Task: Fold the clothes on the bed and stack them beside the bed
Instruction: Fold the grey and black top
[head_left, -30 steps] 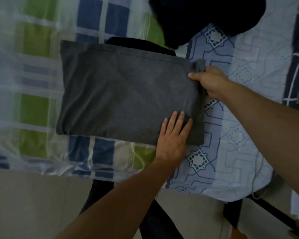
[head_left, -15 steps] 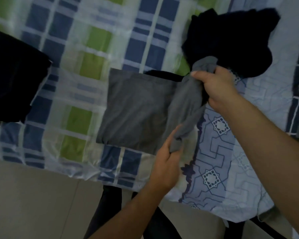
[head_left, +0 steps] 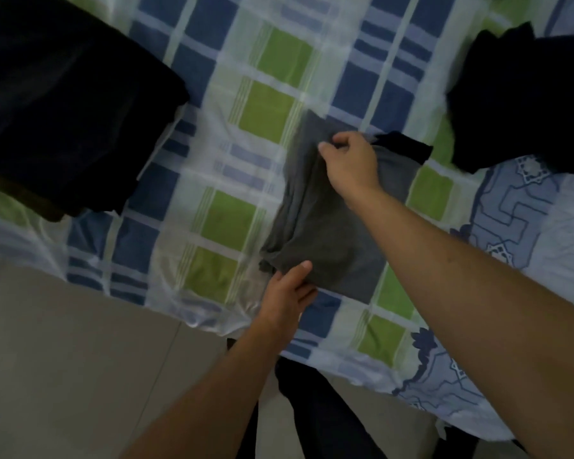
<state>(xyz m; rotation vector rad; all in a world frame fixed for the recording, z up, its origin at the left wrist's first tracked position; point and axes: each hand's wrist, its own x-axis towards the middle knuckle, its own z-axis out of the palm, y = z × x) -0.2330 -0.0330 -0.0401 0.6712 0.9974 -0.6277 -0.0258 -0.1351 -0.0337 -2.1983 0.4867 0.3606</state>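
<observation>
Since half a second ago you have carried the right side of the grey garment [head_left: 325, 223] over to the left, so it now lies folded in 2, narrower than before, and your view has shifted so the dark stack on the left shows more fully. Your right hand [head_left: 350, 164] pinches the far left corner of the grey garment, with the fingers curled around a little bunch of cloth. Your left hand [head_left: 287, 294] holds the near left corner: the thumb lies on top of the cloth and the fingers are below the edge, so they grip it. The garment rests on the bed sheet [head_left: 246, 160], which has blue and green squares, near the front edge of the bed. A piece of black cloth [head_left: 403, 147] comes out from under its far right corner. On the left lies a stack of dark folded clothes [head_left: 67, 104], well apart from the grey one. At the far right there is a heap of dark unfolded clothes [head_left: 524, 104]. Below the bed edge the pale floor [head_left: 63, 376] is visible
</observation>
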